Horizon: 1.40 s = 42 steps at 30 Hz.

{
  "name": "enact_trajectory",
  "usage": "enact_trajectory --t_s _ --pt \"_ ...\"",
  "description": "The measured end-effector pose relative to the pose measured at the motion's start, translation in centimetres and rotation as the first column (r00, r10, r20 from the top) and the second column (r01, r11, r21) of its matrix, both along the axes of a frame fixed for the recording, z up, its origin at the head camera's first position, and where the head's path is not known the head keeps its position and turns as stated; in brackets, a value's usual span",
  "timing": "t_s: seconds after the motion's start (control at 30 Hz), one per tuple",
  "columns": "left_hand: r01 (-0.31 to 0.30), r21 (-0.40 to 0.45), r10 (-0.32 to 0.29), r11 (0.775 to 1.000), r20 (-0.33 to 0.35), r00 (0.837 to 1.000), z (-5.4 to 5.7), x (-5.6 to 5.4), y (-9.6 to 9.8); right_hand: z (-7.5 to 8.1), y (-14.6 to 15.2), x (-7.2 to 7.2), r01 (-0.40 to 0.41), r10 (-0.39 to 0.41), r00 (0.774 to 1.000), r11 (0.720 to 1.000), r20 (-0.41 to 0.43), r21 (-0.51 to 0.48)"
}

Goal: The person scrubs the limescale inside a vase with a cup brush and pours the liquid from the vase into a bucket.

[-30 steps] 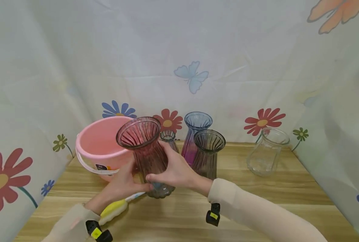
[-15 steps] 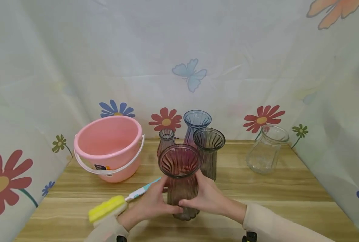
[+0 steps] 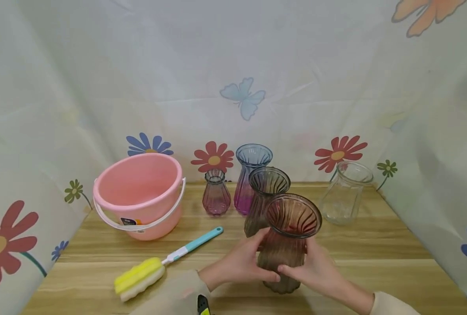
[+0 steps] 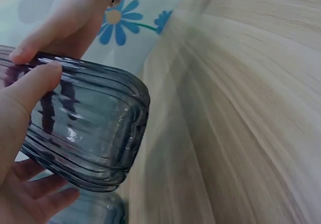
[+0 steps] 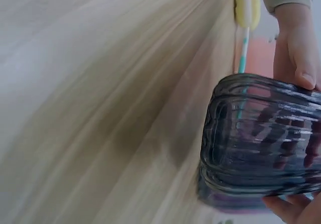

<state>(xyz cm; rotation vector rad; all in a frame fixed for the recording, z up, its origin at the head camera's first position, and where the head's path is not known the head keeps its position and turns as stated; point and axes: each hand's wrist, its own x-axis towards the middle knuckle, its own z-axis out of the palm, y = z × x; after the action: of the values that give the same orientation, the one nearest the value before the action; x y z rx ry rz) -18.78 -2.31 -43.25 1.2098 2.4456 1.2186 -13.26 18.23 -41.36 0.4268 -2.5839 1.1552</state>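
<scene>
A ribbed glass vase [image 3: 282,258], reddish near its flared mouth and smoky grey lower down, is held between both hands near the front of the table. My left hand [image 3: 243,262] grips its left side, thumb across the front. Around the right side curl the fingers of my right hand [image 3: 322,271], its thumb almost meeting the left one. The mouth tips slightly toward me. Both wrist views show the vase's scalloped base [image 4: 128,143] over the wooden tabletop. Just behind it stands a smoky grey vase [image 3: 257,210], partly hidden by the held one.
Behind are a blue-to-purple vase [image 3: 243,188] and a small pinkish vase [image 3: 216,199]. A clear glass vase [image 3: 341,201] stands at the back right. On the left are a pink bucket [image 3: 151,214] with a white handle and a yellow-and-white sponge brush [image 3: 139,278]. Patterned cloth [image 3: 178,65] encloses the table [image 3: 355,280].
Both hands have carried the reddish-grey vase from in front of the bucket rightward and toward me, bringing it more upright. The brush and small vase, earlier partly covered, now show fully.
</scene>
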Motion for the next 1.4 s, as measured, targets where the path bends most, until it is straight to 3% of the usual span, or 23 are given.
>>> enact_trajectory --t_s 0.13,0.3,0.5,0.63,0.93,1.13,1.4 --pt "-0.011 0.032 0.011 0.999 0.005 1.000 -0.7 -0.3 0.5 -0.1 1.6 -0.2 0.082 -0.080 0.996 0.996 0.039 -0.044" --pt "-0.032 0.067 0.030 0.997 0.033 0.999 -1.5 -0.6 -0.5 0.0 4.2 -1.2 0.207 -0.206 0.977 0.978 0.046 -0.017" --pt "-0.073 0.075 0.070 0.994 0.048 0.996 -2.3 -1.1 -2.0 -0.2 6.1 -4.1 0.173 -0.173 0.985 0.983 0.004 -0.066" --pt "-0.084 0.079 0.080 0.993 0.054 0.995 -2.5 -1.1 -2.7 -0.5 6.5 -6.1 0.200 -0.201 0.979 0.979 -0.037 -0.033" --pt "-0.120 0.065 0.117 0.991 0.048 0.992 -2.8 -1.1 -3.9 -0.6 6.3 -10.6 0.259 -0.258 0.965 0.966 0.048 0.000" --pt "-0.141 0.068 0.137 0.988 0.058 0.989 -2.8 -1.1 -4.1 -0.7 6.6 -13.5 0.264 -0.265 0.963 0.964 0.044 0.018" --pt "-0.156 0.106 0.152 0.982 0.043 0.987 -2.8 -1.0 -4.2 -1.5 6.7 -15.7 0.278 -0.279 0.958 0.960 0.065 0.026"
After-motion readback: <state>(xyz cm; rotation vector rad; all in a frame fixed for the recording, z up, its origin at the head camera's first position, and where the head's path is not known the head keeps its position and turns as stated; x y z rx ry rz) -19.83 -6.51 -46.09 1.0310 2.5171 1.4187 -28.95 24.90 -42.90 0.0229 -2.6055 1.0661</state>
